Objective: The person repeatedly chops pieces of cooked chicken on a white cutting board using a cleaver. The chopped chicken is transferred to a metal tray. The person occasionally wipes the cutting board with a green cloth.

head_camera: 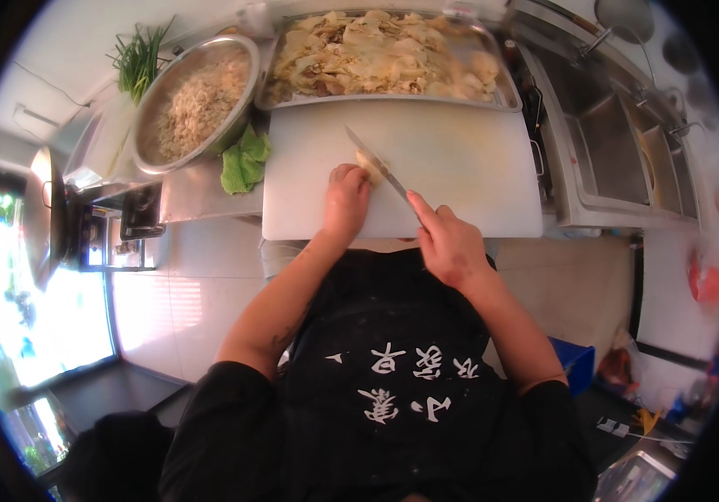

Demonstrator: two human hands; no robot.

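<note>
On the white cutting board point(479, 163) lies a small pale piece of food point(369, 166), its exact kind hard to tell. The fingers of my left hand point(347, 197) are curled and press on its near left side. My right hand point(450, 241) grips the handle of a kitchen knife point(392, 180), with the index finger stretched along the top. The blade points away to the upper left and lies against or just over the pale piece; contact is unclear.
A metal tray point(391, 101) of pale sliced food stands behind the board. To its left are a steel bowl point(143, 141) of crumbly food, a crumpled green cloth or leaf point(243, 162) and long green stalks point(140, 59). Steel sinks point(610, 150) are at right.
</note>
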